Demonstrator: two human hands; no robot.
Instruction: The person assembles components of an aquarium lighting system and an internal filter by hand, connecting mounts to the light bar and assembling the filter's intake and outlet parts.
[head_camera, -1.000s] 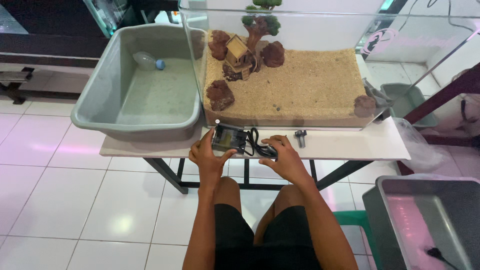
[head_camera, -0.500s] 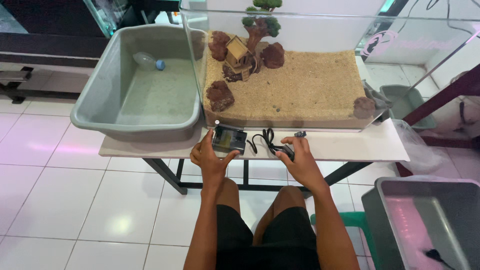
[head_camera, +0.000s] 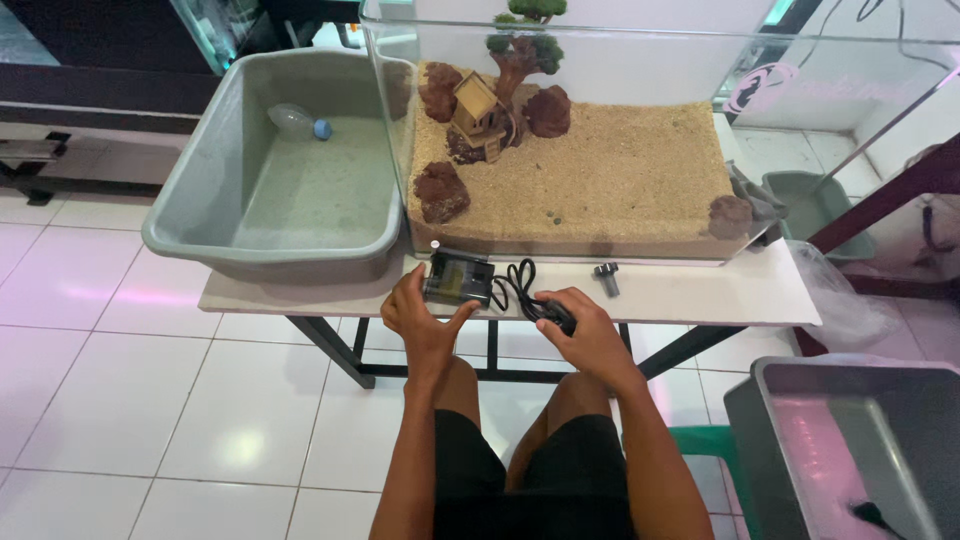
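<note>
The left hand (head_camera: 420, 318) grips a small black box (head_camera: 457, 277) at the table (head_camera: 700, 290) edge, steadying it before the tank (head_camera: 580, 180); the right hand (head_camera: 585, 330) closes on its cord's (head_camera: 520, 280) plug (head_camera: 555, 312), keeping the loops gathered.

Arms: both bare from what shows down to the wrists, no sleeves in view.
Left hand (head_camera: 425, 320): bare, no glove, no ring or watch to be seen.
Right hand (head_camera: 590, 335): bare as well, no glove, wrist without band or watch.
Shorts (head_camera: 530, 480): black, plain, loose at the hem, ending above the knees.
Legs: bare below the shorts, knees showing between the forearms.
Markings: none can be made out on the cloth; the fabric looks smooth and dark throughout.
</note>
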